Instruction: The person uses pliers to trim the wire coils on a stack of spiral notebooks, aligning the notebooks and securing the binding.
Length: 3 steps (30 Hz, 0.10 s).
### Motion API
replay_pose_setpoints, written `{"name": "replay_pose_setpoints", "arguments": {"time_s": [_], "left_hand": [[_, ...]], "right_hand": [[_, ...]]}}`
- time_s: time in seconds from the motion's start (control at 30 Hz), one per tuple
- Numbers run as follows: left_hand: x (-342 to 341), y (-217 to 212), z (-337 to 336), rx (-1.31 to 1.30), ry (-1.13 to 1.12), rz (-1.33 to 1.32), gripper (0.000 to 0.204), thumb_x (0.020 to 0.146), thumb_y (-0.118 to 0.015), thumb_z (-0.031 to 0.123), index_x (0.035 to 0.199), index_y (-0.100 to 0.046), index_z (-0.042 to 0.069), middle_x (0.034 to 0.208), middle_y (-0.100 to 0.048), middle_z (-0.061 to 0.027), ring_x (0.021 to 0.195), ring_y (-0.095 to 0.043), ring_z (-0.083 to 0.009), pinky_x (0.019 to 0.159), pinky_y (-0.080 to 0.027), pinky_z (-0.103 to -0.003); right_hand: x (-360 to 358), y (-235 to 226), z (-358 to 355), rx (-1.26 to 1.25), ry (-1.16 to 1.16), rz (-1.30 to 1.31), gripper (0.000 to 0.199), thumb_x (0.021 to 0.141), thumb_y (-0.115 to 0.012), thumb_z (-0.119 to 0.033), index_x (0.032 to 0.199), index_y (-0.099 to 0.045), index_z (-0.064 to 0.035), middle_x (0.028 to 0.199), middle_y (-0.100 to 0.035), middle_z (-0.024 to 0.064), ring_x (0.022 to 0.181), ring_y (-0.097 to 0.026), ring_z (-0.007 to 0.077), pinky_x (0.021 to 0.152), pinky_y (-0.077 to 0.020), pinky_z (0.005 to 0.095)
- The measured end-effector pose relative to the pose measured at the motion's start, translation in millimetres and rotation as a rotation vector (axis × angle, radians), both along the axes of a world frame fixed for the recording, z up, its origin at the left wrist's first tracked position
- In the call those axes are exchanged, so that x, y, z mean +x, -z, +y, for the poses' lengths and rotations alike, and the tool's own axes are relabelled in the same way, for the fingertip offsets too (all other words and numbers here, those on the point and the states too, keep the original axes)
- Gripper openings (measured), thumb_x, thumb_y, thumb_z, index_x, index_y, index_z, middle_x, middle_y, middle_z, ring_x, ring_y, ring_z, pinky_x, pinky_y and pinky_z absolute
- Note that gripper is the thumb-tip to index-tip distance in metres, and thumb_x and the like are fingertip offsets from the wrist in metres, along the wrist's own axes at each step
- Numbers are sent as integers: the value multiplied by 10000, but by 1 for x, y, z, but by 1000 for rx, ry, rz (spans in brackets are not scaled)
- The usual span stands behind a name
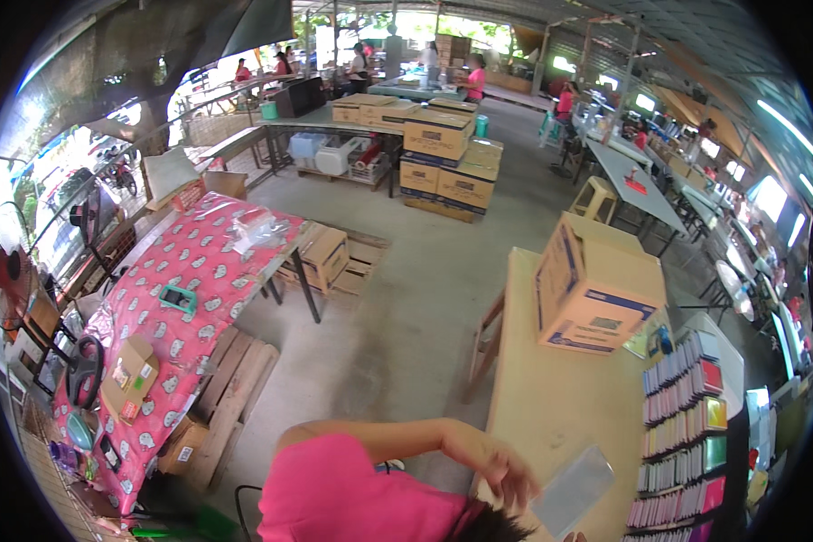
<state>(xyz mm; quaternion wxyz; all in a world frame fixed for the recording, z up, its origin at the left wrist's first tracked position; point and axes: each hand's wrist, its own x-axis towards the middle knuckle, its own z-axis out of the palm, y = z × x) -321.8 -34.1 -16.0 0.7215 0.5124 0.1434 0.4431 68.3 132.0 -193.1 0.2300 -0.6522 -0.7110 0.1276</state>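
Note:
My left arm, in a pink sleeve, bends across the lower edge toward a tan table (565,397). My left hand (508,474) hangs over the table's near left part, its fingers loosely bent and apart with nothing visible in them. Beside its fingertips lies a clear flat plastic sleeve (574,490); whether they touch it, I cannot tell. Of my right hand (574,537) only fingertips show at the bottom edge, just below the sleeve; the rest is out of sight. Several rows of thin stacked booklets (682,429) with colourful covers stand along the table's right side.
A large cardboard carton (601,285) sits at the table's far end. To the left, a table with a pink patterned cover (194,316) holds an open small box (131,379). Wooden pallets (230,388) lie beside it. Stacked cartons (452,167) and several people are farther off.

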Motion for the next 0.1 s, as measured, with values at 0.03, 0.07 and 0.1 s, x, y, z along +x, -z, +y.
{"name": "replay_pose_setpoints", "arguments": {"time_s": [0.03, 0.07, 0.1], "left_hand": [[-20, 40, -12, -197, -247, 40, 765, 875, -625, 576, 1373, -471, 16, 1264, -594, -148, 1173, -550, -215, 1011, -417, -369], [-36, 97, -27, -445, -641, 96, 654, 922, -625, 462, 1405, -452, 56, 1267, -600, -116, 1159, -561, -213, 1003, -432, -348], [-52, 183, -49, -538, -1009, 388, 617, 911, -630, 414, 1420, -458, 110, 1233, -609, -80, 1136, -567, -194, 998, -419, -345]], "right_hand": [[-19, -10, -10, -85, 15, -52, 407, 872, -697, -327, 1131, -683, -12, 1033, -705, 192, 883, -685, 325, 765, -544, 393], [-16, 15, -7, -64, -40, 101, 446, 876, -693, -316, 1195, -657, -7, 1056, -705, 186, 901, -687, 315, 778, -548, 394], [-29, 25, -6, -133, -141, 90, 452, 872, -692, -344, 1208, -660, -43, 1096, -687, 203, 933, -684, 311, 785, -547, 402]]}}
